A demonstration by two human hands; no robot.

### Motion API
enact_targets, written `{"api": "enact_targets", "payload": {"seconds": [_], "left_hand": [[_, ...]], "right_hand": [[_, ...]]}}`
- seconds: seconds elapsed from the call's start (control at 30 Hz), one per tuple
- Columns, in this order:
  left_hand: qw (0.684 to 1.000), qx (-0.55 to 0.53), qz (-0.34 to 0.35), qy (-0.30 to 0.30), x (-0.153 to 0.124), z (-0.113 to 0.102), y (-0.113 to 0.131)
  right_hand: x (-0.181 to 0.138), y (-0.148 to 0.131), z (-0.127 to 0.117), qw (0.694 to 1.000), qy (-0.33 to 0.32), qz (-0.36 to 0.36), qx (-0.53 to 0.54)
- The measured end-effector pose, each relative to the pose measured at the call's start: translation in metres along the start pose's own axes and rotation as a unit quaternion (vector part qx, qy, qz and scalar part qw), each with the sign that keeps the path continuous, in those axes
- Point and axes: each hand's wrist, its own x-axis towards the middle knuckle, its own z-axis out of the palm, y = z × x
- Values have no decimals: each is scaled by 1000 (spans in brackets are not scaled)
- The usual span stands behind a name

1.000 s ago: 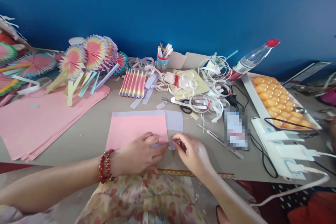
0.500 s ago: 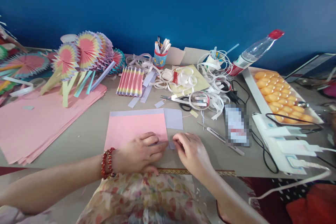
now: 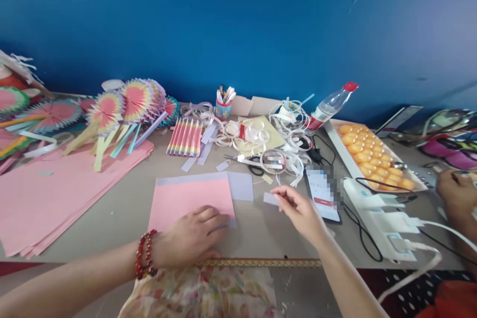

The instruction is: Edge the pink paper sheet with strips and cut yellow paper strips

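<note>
My left hand, with a red bead bracelet at the wrist, lies on the lower right part of a pink paper sheet. Its fingers rest flat. Along the sheet's top runs a lilac edge, and a bit of lilac shows by my fingertips. My right hand is raised right of the sheet, pinching a small lilac paper strip between thumb and fingers. Between them a lilac paper piece sticks out from the pink sheet's right side. The utility knife is mostly hidden by my right hand.
Scissors and coiled white paper strips lie behind. A pleated paper, paper fans and pink sheets are left. Right stand a phone, power strip, bottle and another person's hand.
My right hand has moved right, away from the pink sheet, with the small lilac strip now showing in its fingers. My left hand stays on the sheet. The view has shifted, and another person's hand appears.
</note>
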Motion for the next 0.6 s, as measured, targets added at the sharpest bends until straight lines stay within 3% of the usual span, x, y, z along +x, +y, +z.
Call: {"api": "enact_targets", "payload": {"seconds": [0.07, 0.13, 0.23, 0.3, 0.4, 0.47, 0.6], "left_hand": [[1000, 0, -3, -14, -7, -9, 5], [999, 4, -29, -22, -18, -15, 7], [993, 31, -107, -47, -40, -17, 6], [990, 34, -123, -65, -55, -13, 4], [989, 42, -134, -53, -75, 3, -2], [988, 58, -144, -15, -88, 19, -9], [990, 75, -122, 11, -107, 49, -32]], "right_hand": [[21, 8, -12, 998, 60, -5, 2], [37, 10, -20, 988, 133, -43, -68], [41, 0, -16, 938, 240, -125, -215], [33, -14, -1, 930, 214, -185, -233], [20, -33, 29, 937, 64, -261, -222], [17, -37, 44, 927, 2, -294, -231], [24, -25, 48, 911, 6, -311, -270]]}}
